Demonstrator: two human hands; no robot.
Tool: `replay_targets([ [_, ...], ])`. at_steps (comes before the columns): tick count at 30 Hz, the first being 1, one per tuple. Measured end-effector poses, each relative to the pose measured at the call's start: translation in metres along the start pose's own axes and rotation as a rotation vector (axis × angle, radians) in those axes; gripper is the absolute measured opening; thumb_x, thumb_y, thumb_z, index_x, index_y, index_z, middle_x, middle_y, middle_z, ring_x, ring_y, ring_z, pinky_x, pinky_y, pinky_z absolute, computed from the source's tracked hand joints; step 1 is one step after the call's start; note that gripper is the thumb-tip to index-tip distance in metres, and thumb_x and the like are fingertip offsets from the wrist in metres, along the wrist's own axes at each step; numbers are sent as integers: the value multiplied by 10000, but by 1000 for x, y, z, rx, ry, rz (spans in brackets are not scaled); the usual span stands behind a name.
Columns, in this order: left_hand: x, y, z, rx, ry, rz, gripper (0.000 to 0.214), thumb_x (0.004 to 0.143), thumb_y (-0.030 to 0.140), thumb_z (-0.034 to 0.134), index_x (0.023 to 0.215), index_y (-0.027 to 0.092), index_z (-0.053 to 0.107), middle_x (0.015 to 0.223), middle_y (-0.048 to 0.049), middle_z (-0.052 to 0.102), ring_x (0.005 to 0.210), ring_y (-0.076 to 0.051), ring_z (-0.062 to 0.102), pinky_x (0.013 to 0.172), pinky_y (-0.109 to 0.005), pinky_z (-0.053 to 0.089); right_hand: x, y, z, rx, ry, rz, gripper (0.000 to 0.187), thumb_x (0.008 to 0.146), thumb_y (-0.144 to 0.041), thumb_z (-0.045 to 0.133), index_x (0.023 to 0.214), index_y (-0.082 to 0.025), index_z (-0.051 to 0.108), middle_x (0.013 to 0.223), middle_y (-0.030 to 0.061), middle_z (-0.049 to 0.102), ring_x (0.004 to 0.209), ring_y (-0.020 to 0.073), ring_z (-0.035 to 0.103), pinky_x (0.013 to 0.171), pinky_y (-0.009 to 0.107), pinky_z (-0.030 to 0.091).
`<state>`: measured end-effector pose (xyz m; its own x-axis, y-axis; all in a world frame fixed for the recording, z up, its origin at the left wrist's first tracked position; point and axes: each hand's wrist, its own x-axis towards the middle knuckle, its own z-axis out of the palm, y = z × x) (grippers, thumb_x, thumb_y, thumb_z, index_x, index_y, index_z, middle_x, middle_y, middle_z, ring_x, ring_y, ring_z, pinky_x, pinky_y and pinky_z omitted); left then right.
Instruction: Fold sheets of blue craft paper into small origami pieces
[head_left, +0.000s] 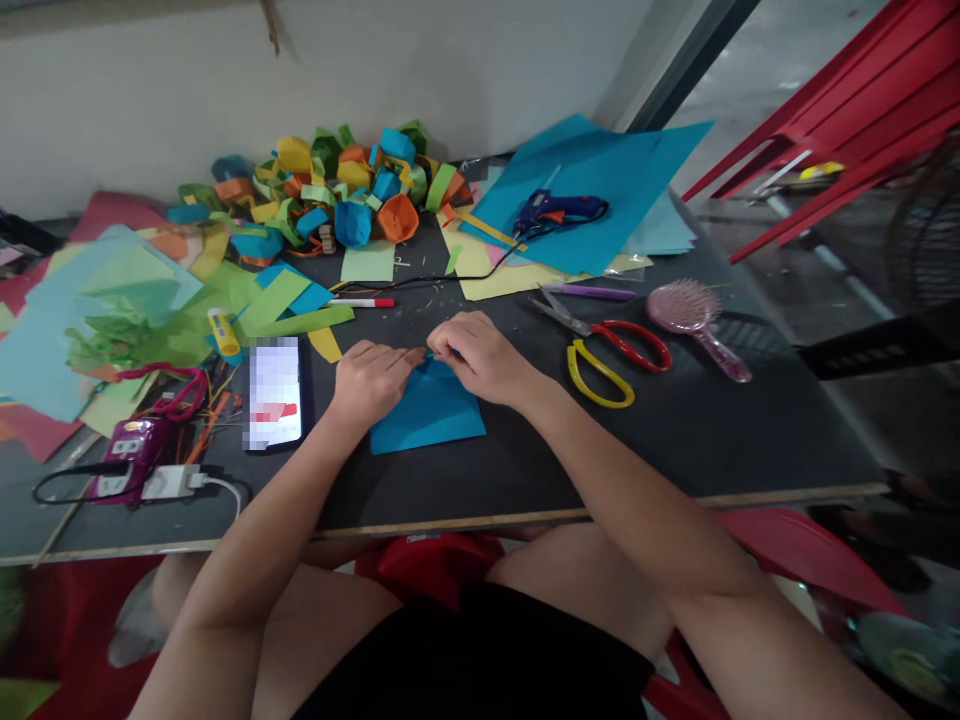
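Note:
A blue sheet of paper (427, 420) lies on the dark table in front of me, close to the front edge. At its far edge, my left hand (377, 378) is closed, its fingertips pinching the paper. My right hand (476, 352) grips the same far edge just to the right, fingers curled and bent. The two sets of fingertips nearly meet, and the bit of paper between them is mostly hidden. To the left of my left hand is a phone (274, 395) with its screen lit. Scissors (600, 345) with red and yellow handles lie right of my right hand.
Several folded paper boxes (354, 222) are heaped along the wall. A blue glue gun (559, 210) rests on large blue paper at the back right. A pink hairbrush (694, 315) lies at right. Glue stick (223, 332), purple power adapter (131, 455) and paper scraps are at left.

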<state>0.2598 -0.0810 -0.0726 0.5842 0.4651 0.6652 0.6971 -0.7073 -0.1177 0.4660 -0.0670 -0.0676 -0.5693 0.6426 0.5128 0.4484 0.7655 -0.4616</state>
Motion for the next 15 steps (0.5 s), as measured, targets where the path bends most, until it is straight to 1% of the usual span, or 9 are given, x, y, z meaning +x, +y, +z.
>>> replay_targets([
  [3, 0, 0, 1, -9, -19, 6, 187, 930, 183, 525, 914, 212, 709, 767, 18, 752, 621, -96, 645, 596, -283, 384, 0, 3, -4, 45, -80, 41, 237, 877, -49, 399, 759, -232, 305, 812, 22, 577, 746, 166, 452, 783, 321, 332],
  [5, -1, 1, 1, -20, -28, 7, 182, 930, 193, 531, 928, 216, 711, 792, 22, 758, 647, -99, 660, 605, -279, 397, 0, 7, -10, 98, -147, 70, 242, 878, -78, 434, 752, -230, 294, 804, 15, 562, 742, 162, 449, 776, 319, 330],
  [7, -1, 1, 2, -23, -40, -8, 177, 931, 209, 537, 926, 216, 714, 791, 21, 760, 665, -106, 672, 611, -277, 405, -1, 10, -18, 142, -182, 106, 255, 872, -99, 467, 750, -229, 286, 802, 10, 549, 735, 159, 445, 755, 314, 330],
  [12, -2, -3, -1, -64, -50, -70, 205, 938, 201, 515, 944, 210, 720, 816, -4, 767, 674, -123, 684, 613, -278, 412, -6, 20, -39, 181, -143, 191, 260, 856, -107, 488, 748, -232, 287, 803, 9, 509, 740, 160, 449, 715, 312, 341],
  [15, -3, -7, -4, -95, -59, -133, 222, 940, 202, 503, 972, 205, 723, 836, -21, 771, 698, -141, 695, 614, -286, 413, -8, 24, -46, 177, -36, 235, 254, 847, -107, 489, 745, -234, 294, 800, 13, 486, 750, 165, 458, 706, 316, 356],
])
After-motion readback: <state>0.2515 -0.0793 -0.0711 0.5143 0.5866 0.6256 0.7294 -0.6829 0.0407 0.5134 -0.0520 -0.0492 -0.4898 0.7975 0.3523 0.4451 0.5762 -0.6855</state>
